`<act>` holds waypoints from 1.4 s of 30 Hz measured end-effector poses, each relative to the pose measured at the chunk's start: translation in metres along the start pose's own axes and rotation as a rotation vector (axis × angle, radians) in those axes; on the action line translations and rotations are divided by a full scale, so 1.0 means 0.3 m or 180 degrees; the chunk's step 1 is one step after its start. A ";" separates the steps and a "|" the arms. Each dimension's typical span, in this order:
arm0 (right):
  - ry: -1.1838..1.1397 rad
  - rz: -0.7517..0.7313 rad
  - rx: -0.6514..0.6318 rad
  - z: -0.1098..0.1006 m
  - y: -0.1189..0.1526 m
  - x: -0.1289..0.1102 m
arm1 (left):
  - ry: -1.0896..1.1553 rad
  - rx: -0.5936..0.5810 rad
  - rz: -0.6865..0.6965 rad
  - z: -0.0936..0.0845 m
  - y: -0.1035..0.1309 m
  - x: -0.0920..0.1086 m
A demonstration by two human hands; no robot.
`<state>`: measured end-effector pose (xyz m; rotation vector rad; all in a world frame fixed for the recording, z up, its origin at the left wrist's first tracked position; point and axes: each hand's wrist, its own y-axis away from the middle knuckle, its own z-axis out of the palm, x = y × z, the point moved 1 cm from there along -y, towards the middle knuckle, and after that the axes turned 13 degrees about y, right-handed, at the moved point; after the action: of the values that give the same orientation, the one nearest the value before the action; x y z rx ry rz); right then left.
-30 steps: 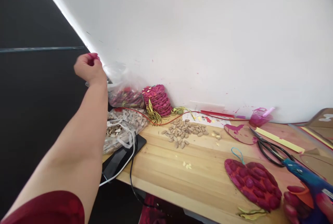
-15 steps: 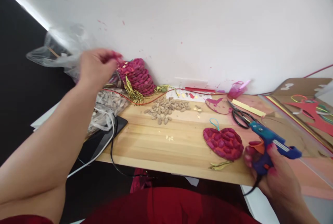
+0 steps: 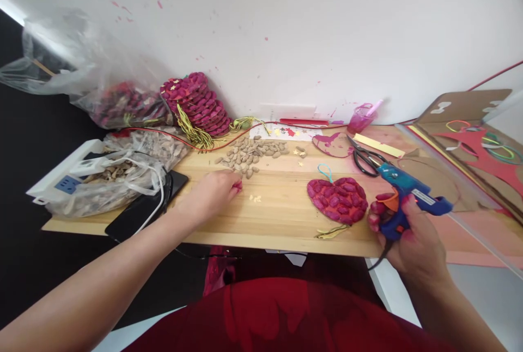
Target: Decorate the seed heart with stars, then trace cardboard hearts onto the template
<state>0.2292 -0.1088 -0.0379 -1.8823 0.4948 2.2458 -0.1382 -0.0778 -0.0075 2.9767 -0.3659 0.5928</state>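
My right hand point(image 3: 417, 237) is wrapped round a blue hot glue gun point(image 3: 408, 188), with fingers at its orange trigger and the nozzle towards the scissors. Left of it lies a heart point(image 3: 338, 200) covered in magenta-dyed shells, with a blue loop on top and yellowish threads below. My left hand point(image 3: 214, 191) is low over the wooden table, fingers curled with stained tips pressed together; what they hold, if anything, is hidden. Just beyond it are scattered undyed pistachio-like shells point(image 3: 257, 150). Small pale star pieces point(image 3: 255, 198) lie to its right.
A stack of magenta shell hearts point(image 3: 200, 104) leans by the wall beside plastic bags point(image 3: 118, 96). A power strip point(image 3: 65, 180) and a black phone-like slab point(image 3: 139, 210) are at left. Black scissors point(image 3: 363, 158), a pink cup point(image 3: 362, 117) and a cardboard box point(image 3: 461, 107) stand right.
My left hand has come down from the stack of hearts, rightward and nearer, to the table beside the shells. My right hand still holds the glue gun. The view has shifted slightly.
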 end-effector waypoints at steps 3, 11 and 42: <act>-0.0029 -0.0014 -0.0027 0.005 0.004 -0.005 | -0.0084 0.0083 0.0176 0.023 0.009 0.007; -0.0021 0.0053 -0.0011 -0.002 0.001 0.005 | 0.0661 0.0023 0.0273 0.057 0.010 0.061; -0.0066 0.0011 -0.0025 0.006 0.001 0.006 | 0.0724 0.0069 0.0729 0.094 0.011 0.070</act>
<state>0.2272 -0.1086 -0.0395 -1.8612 0.4872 2.2704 -0.1099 -0.0891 -0.0254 2.8648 -0.6876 0.9524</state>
